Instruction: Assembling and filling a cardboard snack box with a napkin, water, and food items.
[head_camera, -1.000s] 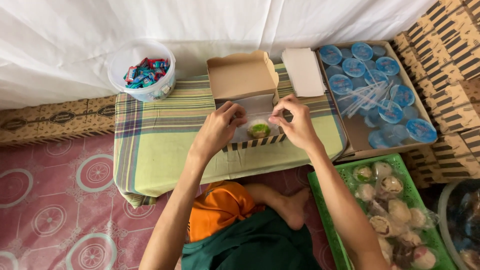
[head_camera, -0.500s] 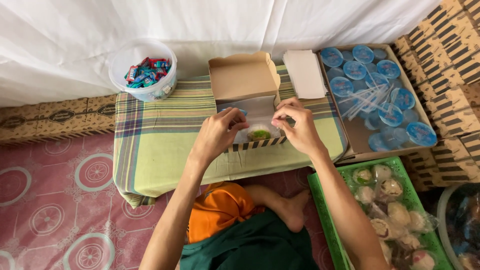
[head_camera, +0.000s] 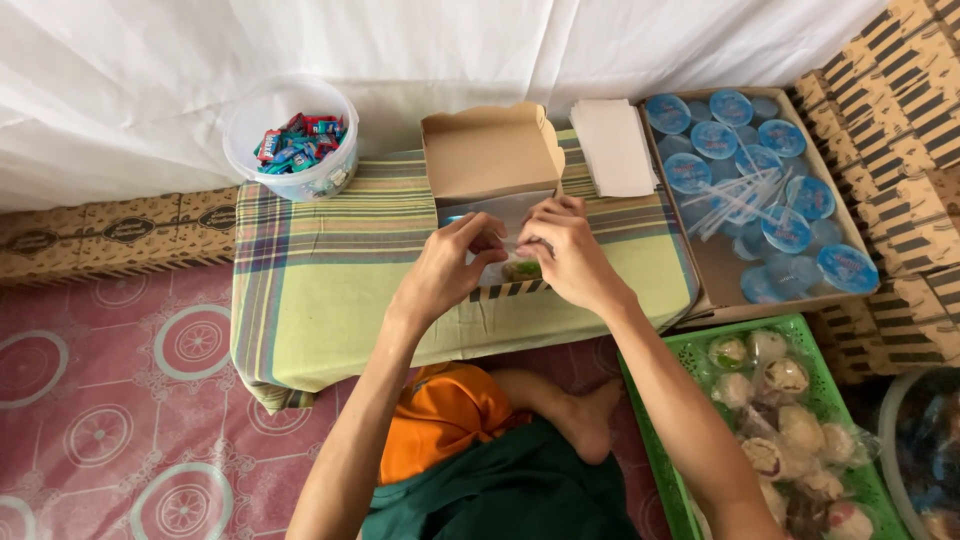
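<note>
Before you there is a low table (head_camera: 330, 290) covered with a striped green and yellow cloth, and it stands on a red floor mat (head_camera: 110, 400) with round patterns. Behind it hangs a white curtain (head_camera: 450, 50). At your right, a wide cardboard tray (head_camera: 715, 290) holds many sealed cups with blue lids (head_camera: 715, 140) and a bunch of clear straws (head_camera: 740, 195). Below this tray, a green plastic basket (head_camera: 650, 420) is full of wrapped round snacks (head_camera: 790, 430). Stacks of flat printed cartons (head_camera: 900, 90) stand at the far right.

On the table, at the far left corner, you see a white round tub (head_camera: 290, 135) with small wrapped candies in red and blue. A pile of white paper sheets (head_camera: 612, 145) lies just beside the open lid of a small cardboard box (head_camera: 490, 150) — this box stands at the middle of the table, near its front edge, with the lid standing up.

Your left hand (head_camera: 445, 270) and your right hand (head_camera: 565, 250) are both over the open box, close together. The fingers of both hands are bent and pinch a thin clear wrapper (head_camera: 505, 235) — inside it lies a small green snack (head_camera: 522, 270), low in the front part of the box.
</note>
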